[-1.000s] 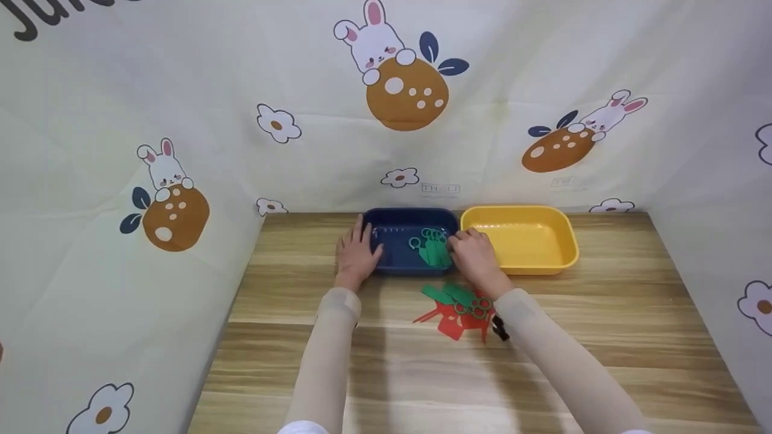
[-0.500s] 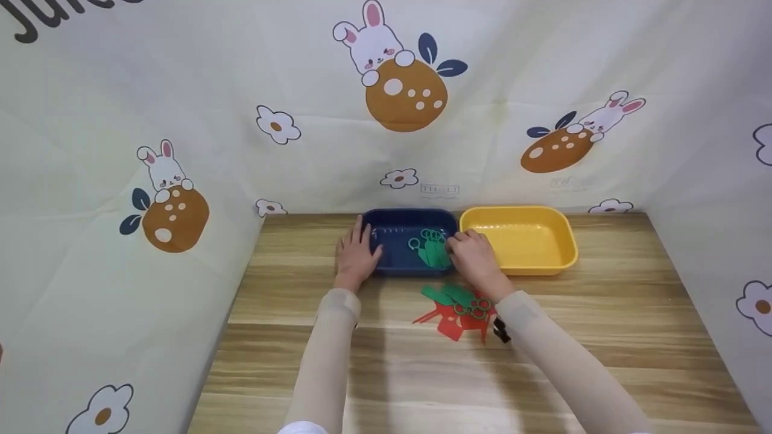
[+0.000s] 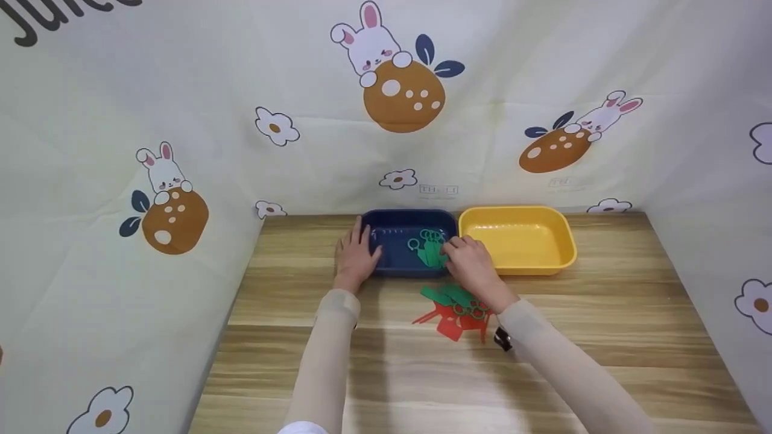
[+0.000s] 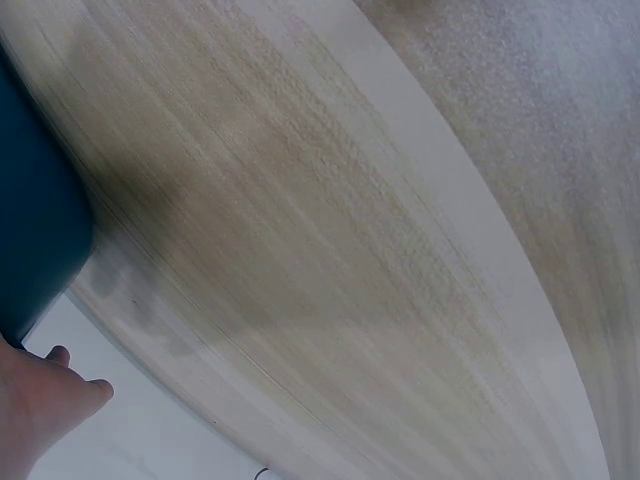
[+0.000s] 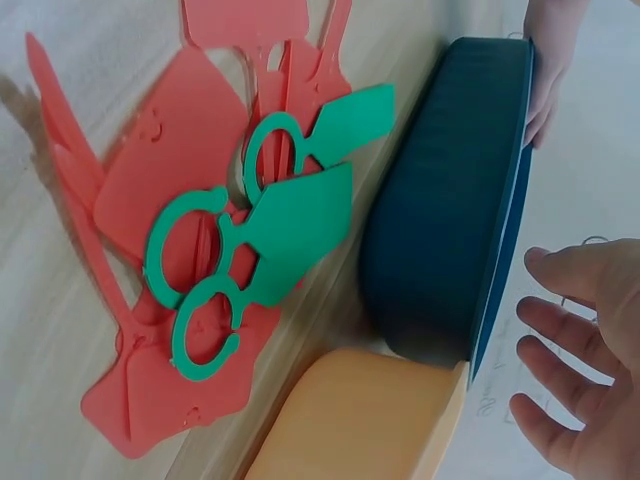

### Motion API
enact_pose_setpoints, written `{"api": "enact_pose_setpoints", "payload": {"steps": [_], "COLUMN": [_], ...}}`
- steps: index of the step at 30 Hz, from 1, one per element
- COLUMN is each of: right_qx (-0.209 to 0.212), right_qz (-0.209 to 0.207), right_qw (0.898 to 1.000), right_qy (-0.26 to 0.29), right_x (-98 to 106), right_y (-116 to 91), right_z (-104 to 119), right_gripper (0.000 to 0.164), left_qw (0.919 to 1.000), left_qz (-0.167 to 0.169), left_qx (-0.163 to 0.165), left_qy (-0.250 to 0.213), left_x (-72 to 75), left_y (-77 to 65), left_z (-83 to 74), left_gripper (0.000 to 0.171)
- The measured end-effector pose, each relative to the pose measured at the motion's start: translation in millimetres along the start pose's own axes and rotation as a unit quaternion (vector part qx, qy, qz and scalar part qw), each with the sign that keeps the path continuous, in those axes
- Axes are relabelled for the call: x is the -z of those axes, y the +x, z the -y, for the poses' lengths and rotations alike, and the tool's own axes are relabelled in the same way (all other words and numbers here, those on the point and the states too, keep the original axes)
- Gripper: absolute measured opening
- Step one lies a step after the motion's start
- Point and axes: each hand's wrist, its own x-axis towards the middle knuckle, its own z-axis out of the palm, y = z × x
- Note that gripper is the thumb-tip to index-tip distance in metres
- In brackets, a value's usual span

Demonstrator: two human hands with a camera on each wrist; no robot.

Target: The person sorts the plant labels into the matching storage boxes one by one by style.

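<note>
In the head view, my left hand (image 3: 357,258) rests on the left rim of a dark blue tray (image 3: 392,272), fingers straight and thumb apart. Several green plastic tags with open ring ends (image 3: 432,248) lie in that tray's right half. My right hand (image 3: 471,265) is over the tray's right rim, fingertips beside those tags. The right wrist view shows this hand (image 5: 585,350) with thumb and fingers apart and nothing between them. On the table in front of the tray, more green ring tags (image 5: 300,215) lie on top of several red tags (image 5: 175,150).
A yellow tray (image 3: 537,269) stands directly to the right of the blue one. Both trays are near the back edge of the wood-patterned table (image 3: 410,386). Behind them hangs a printed cloth (image 3: 325,163) with rabbits and flowers.
My right hand has shifted slightly left, further over the blue tray's right rim toward the green tags. The left hand and the piles look the same.
</note>
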Motion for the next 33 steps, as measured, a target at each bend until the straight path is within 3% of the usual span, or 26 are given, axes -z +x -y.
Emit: {"api": "enact_pose_setpoints", "payload": {"steps": [7, 13, 22, 33], "right_qx": [0.022, 0.032, 0.024, 0.021], "right_qz": [-0.004, 0.002, 0.014, 0.026], "right_qw": [1.000, 0.999, 0.998, 0.997], "right_qy": [0.020, 0.041, 0.062, 0.075], "right_x": [4, 5, -3, -12], "right_y": [-6, -13, -24, -35], "right_z": [6, 9, 12, 22], "right_gripper": [0.020, 0.021, 0.026, 0.017], "left_qw": [0.9999, 1.0000, 1.0000, 0.9999], "left_qz": [-0.010, 0.002, 0.000, -0.001], "left_qx": [-0.002, 0.005, -0.002, -0.005], "left_qy": [-0.002, 0.005, -0.002, -0.015], "left_x": [1.5, 1.4, 1.7, -1.3], "left_y": [-0.3, 1.2, 0.8, 0.9], "left_z": [-0.2, -0.5, -0.9, 1.3], "left_gripper": [0.067, 0.068, 0.067, 0.068]}}
